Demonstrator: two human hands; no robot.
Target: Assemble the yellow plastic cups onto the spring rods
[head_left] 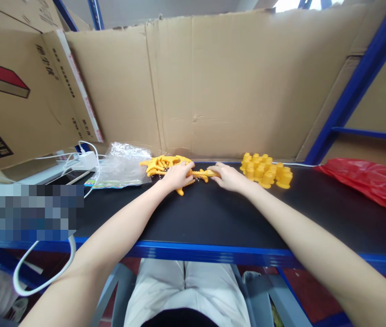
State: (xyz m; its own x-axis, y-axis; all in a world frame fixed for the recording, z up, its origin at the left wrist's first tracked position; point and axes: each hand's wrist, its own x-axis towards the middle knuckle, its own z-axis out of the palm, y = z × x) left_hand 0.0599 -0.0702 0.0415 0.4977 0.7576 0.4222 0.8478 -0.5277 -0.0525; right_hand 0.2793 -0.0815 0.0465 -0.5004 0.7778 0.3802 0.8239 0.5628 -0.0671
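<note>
I see the slender, bumpy yellow strip [200,173] above the matt black tabletop [213,218], its long axis running left to right, roughly along the table edge. The right hand [227,176] pinches its right end, fingers nearly closed; the left hand [176,175] curls over the other, though I can't tell whether it grips. Curved plastic pieces [160,162] heap beside it.

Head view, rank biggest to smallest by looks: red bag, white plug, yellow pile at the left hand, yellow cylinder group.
1. Red bag, cut off at right.
2. Yellow pile and yellow cylinder group: too alike to rank; the left hand hides part of the pile.
3. White plug.
</note>
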